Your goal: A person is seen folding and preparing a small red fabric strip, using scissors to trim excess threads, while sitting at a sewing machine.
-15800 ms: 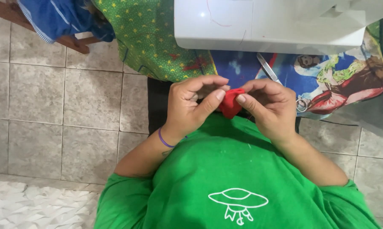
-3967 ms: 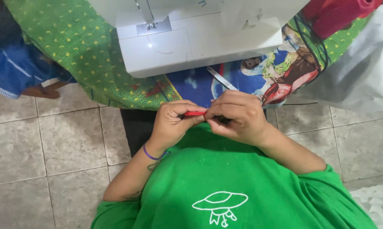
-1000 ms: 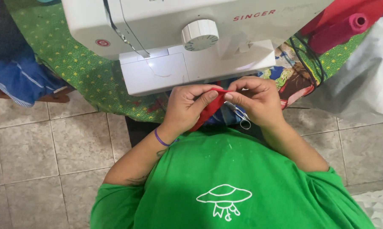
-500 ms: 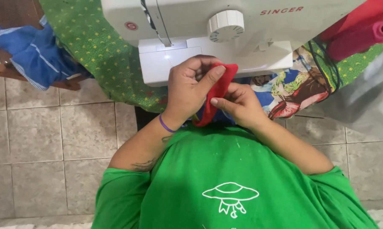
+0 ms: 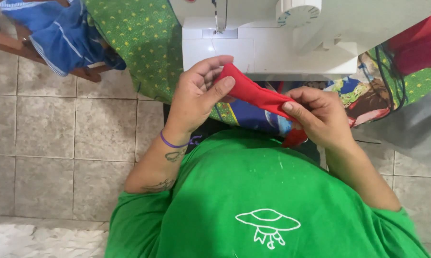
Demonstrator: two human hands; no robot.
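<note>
On the far left a blue striped cloth (image 5: 62, 38) hangs over the grey tile floor (image 5: 58, 138). Next comes the green dotted cloth (image 5: 139, 43) that covers the bench.

My left hand (image 5: 194, 102) has its grip pinched shut on the top end of the red cloth (image 5: 253, 93). There is a thin purple band (image 5: 173, 143) on that wrist. The red cloth is a soft folded strip. Its long way runs from upper left down to lower right, in the air just in front of the white sewing machine (image 5: 272, 43). The machine is smooth and hard, with a round dial (image 5: 299, 10) on top.

My right hand (image 5: 323, 117) has its grip closed on the lower end. More red cloth (image 5: 418, 48) lies at the far right.
</note>
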